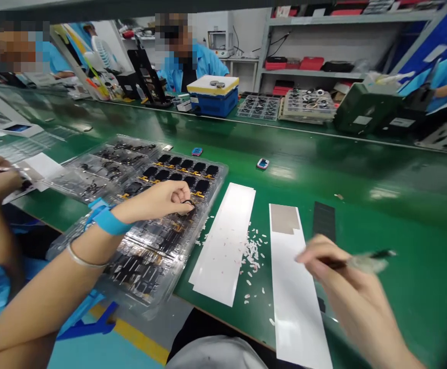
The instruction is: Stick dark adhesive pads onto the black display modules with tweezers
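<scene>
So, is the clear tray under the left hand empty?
No: rows of dark parts lie in the clear tray; whether every slot is filled, I can't tell.

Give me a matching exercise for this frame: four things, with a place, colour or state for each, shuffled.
1. Left hand
2. Wrist strap
3. Right hand
4. Pale scraps

A. Holding a slim tool
B. Mostly scattered between the white sheets
C. Pinching a small dark piece
D. Blue

Pairs: 1-C; 2-D; 3-A; 4-B
</scene>
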A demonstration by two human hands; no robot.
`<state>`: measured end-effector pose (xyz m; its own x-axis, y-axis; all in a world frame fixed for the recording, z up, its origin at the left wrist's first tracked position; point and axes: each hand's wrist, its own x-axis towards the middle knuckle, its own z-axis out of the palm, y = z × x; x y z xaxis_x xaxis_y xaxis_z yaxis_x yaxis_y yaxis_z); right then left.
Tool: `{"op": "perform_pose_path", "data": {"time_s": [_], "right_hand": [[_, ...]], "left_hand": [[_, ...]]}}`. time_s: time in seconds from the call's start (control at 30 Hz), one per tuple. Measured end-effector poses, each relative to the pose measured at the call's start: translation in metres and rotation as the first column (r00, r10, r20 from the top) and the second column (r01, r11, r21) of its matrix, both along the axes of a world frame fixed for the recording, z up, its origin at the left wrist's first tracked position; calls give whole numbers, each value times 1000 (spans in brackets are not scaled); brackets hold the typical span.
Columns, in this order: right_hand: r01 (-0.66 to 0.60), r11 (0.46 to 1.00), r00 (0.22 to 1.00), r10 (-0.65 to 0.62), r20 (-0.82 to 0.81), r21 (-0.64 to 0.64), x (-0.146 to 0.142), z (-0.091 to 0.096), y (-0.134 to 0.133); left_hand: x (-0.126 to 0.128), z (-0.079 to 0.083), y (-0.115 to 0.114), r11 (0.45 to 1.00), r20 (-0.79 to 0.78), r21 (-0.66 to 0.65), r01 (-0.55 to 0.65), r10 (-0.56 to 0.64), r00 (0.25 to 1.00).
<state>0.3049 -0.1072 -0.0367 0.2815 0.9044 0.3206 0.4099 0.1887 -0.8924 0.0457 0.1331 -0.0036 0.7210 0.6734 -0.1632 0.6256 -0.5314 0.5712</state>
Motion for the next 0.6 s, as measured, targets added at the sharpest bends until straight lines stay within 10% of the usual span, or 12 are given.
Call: {"op": "perform_pose_path", "data": {"time_s": [0.2, 0.33, 0.47, 0.53, 0.6], "right_hand": [[-302, 950, 925, 273, -263, -75, -52, 5, 80], [-283, 957, 949, 270, -164, -64, -53, -1, 114], [155, 964, 988, -157, 8, -216, 21, -4, 139], [299, 922, 954, -297, 47, -246, 78, -7, 148], [459, 850, 888, -446, 107, -258, 135, -14, 151]], "left_hand": [[42, 11, -55, 867, 442, -496, 53, 199, 875], [47, 4, -62, 870, 488, -492, 38, 239, 840], [7, 8, -32, 988, 106, 103, -116, 105, 989], [-22, 8, -12, 851, -155, 483, -204, 313, 937], [-49, 5, 8, 801, -238, 546, -244, 428, 872]]}}
